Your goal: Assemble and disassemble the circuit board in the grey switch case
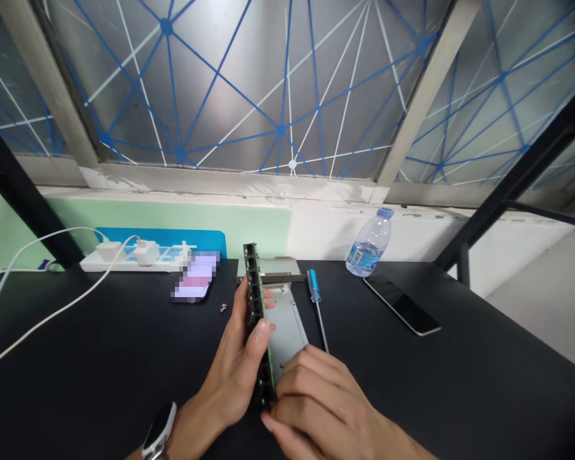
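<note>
A green circuit board with a row of black ports (253,291) is held on edge above the desk. My left hand (239,358) grips it, the thumb across the port side and fingertips showing behind it. At the board's near end, my right hand (321,409) has its fingers curled against the lower corner; what the fingertips touch there is partly hidden. Behind the board lies a grey metal casing (287,326). Right of the casing rests a screwdriver (314,287) with a blue handle. Several small screws (223,308) sit in a little pile to the left.
A lit phone (197,278) lies at the back left, before a white power strip (124,259) with plugs and cables. At the back right stand a leaning water bottle (370,243) and a dark phone (402,305). Black metal posts (483,191) frame the desk.
</note>
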`<state>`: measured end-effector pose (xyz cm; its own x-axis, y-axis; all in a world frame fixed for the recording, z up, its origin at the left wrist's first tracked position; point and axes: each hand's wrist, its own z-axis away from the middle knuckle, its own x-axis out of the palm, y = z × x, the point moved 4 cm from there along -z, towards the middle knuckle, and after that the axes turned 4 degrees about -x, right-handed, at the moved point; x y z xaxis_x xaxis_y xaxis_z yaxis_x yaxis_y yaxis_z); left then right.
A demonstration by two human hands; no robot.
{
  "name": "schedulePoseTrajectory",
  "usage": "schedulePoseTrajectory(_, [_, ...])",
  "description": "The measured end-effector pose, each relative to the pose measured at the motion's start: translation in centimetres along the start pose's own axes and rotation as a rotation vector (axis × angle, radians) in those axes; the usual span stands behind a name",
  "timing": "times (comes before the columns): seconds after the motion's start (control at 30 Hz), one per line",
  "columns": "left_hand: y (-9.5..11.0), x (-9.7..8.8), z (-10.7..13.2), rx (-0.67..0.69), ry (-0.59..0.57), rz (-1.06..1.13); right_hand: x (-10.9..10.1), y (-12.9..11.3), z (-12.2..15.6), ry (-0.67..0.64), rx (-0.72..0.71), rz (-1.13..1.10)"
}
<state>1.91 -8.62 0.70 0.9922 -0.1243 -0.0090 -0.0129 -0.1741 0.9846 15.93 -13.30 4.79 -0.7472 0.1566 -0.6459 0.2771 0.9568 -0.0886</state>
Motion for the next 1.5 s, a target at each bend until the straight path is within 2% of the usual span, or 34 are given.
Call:
schedulePoseTrajectory(0.07, [0.0, 0.0, 0.0, 0.017, -0.007, 0.001, -0.2, 0.2, 0.1, 0.056, 0.052, -0.034])
schedulePoseTrajectory(0.13, [0.1, 0.1, -0.1, 0.038, -0.015, -0.026, -0.3, 0.7, 0.3, 0.098, 0.176, -0.08])
schedulePoseTrajectory(0.3, [1.0, 0.0, -0.6, 0.098, -0.025, -0.055, 0.4, 2.3, 1.4, 0.029, 0.561, -0.314])
schedulePoseTrajectory(0.5, [0.5, -0.9, -1.4, -0.008, 0.032, -0.028, 0.3, 3.8, 1.8, 0.075, 0.725, -0.468])
schedulePoseTrajectory(0.73, [0.8, -1.3, -1.8, -0.023, 0.061, -0.033, -1.5, 6.3, 2.0, 0.254, 0.883, -0.487])
schedulePoseTrajectory(0.9, [1.5, -1.8, -1.8, 0.021, 0.027, 0.139, -0.6, 7.3, 2.9, 0.312, 1.024, -0.687])
schedulePoseTrajectory(1.13, [1.9, -1.3, -1.9, 0.008, -0.178, 0.208, 1.4, 7.4, 3.4, 0.247, 1.041, -0.905])
schedulePoseTrajectory(1.23, [1.4, -0.7, -1.8, -0.02, -0.243, 0.24, 2.1, 7.0, 3.4, 0.213, 1.049, -0.97])
schedulePoseTrajectory(1.4, [0.4, 0.5, -1.1, -0.102, -0.442, 0.36, 2.6, 5.8, 2.7, 0.14, 1.041, -1.069])
schedulePoseTrajectory(1.5, [0.3, 0.6, -0.9, -0.115, -0.413, 0.345, 2.2, 5.2, 2.1, 0.11, 1.004, -1.103])
